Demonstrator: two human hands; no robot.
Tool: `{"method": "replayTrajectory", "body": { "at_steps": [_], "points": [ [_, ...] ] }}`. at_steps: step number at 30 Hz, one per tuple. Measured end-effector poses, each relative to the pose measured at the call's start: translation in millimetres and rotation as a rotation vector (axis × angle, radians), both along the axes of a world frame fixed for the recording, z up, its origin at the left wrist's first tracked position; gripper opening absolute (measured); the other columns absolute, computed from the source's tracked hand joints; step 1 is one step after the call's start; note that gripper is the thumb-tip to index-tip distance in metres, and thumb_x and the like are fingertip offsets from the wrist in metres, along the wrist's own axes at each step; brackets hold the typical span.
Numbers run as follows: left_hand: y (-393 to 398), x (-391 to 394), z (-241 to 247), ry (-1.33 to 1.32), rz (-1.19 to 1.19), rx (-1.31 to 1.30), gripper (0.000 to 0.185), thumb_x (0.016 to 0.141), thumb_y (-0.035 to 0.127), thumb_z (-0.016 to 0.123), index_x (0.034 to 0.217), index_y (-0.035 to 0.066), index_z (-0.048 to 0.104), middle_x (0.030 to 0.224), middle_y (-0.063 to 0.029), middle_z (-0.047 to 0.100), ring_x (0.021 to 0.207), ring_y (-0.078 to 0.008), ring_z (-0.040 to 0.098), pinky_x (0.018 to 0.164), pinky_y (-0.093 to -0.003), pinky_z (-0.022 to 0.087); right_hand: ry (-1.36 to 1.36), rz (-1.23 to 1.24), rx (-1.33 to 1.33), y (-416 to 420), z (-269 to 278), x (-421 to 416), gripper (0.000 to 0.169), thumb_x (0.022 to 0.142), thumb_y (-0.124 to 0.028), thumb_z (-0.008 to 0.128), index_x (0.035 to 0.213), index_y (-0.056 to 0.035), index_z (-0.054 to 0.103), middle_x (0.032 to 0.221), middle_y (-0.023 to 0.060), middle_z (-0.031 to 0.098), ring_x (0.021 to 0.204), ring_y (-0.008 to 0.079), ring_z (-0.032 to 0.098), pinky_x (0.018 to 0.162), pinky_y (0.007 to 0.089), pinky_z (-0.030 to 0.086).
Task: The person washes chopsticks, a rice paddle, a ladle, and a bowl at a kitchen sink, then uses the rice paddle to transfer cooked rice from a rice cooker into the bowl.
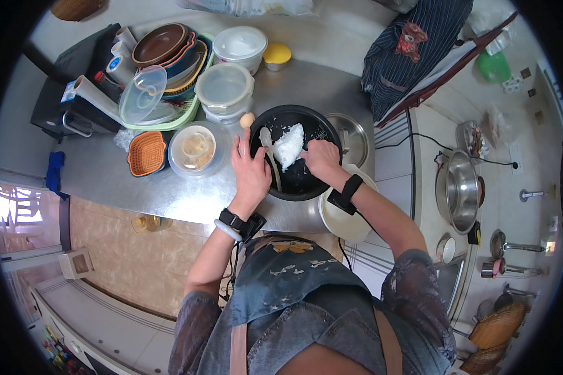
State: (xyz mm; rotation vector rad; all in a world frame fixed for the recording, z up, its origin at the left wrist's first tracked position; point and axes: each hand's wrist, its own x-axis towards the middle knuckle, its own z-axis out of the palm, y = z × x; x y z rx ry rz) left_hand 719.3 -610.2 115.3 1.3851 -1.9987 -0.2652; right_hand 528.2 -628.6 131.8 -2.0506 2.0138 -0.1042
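Observation:
A black cooking pot (294,191) stands on the steel counter with a mound of white cooked rice (289,146) inside and loose grains on its walls. A pale flat spatula (275,164) leans in its left side. My left hand (253,171) holds the pot's left rim, thumb over the edge and fingers stretched along the outside. An egg (247,120) sits just past those fingertips, beside the pot. My right hand (321,157) reaches over the right rim with curled fingers at the rice's edge. Whether it grips something pale there is hidden.
A cream bowl (342,220) overlaps the counter's front edge, right of the pot. Behind it lies a round steel lid (356,140). Lidded containers (224,89), a clear-covered bowl (220,159), an orange basket (146,153) and a green basket (180,123) of stacked dishes fill the left.

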Motion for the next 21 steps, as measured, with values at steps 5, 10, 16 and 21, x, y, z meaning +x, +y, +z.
{"method": "replayTrajectory", "body": {
  "at_steps": [5,10,16,21],
  "points": [
    [-1,-5,0,0.086,-0.012,0.018,0.039,0.068,-0.004,0.055,0.106,0.002,0.057,0.139,-0.0247,0.026,0.124,-0.0492,0.028,0.103,-0.053,0.027,-0.089,-0.094,-0.013,0,-19,0,0.026,0.076,-0.023,0.069,0.071,0.0021,0.064,0.074,0.0227,0.062,0.074,0.0383,0.062,0.067,0.0452,0.049],
    [0,-4,1,0.112,-0.009,0.03,0.045,0.068,-0.004,0.054,0.112,0.003,0.054,0.139,-0.0253,0.026,0.123,-0.0491,0.03,0.102,-0.0532,0.027,-0.103,-0.113,-0.069,4,-2,5,0.022,0.076,-0.019,0.068,0.072,0.0026,0.065,0.075,0.0239,0.063,0.075,0.0386,0.063,0.068,0.0448,0.049],
    [0,-6,-3,0.098,0.018,0.014,0.045,0.068,-0.002,0.055,0.113,0.004,0.054,0.139,-0.0245,0.026,0.123,-0.0484,0.03,0.101,-0.0538,0.028,-0.099,-0.113,-0.107,5,-2,3,0.022,0.077,-0.02,0.067,0.073,0.0018,0.064,0.074,0.0226,0.063,0.074,0.0382,0.063,0.069,0.0448,0.049],
    [5,-9,7,-0.003,0.075,-0.003,0.05,0.068,0.0,0.056,0.116,0.011,0.055,0.142,-0.0192,0.026,0.13,-0.0451,0.021,0.101,-0.0546,0.024,-0.131,-0.131,-0.116,6,9,11,0.022,0.076,-0.02,0.068,0.075,0.0016,0.063,0.075,0.022,0.064,0.075,0.0376,0.063,0.069,0.0448,0.049]
  ]
}}
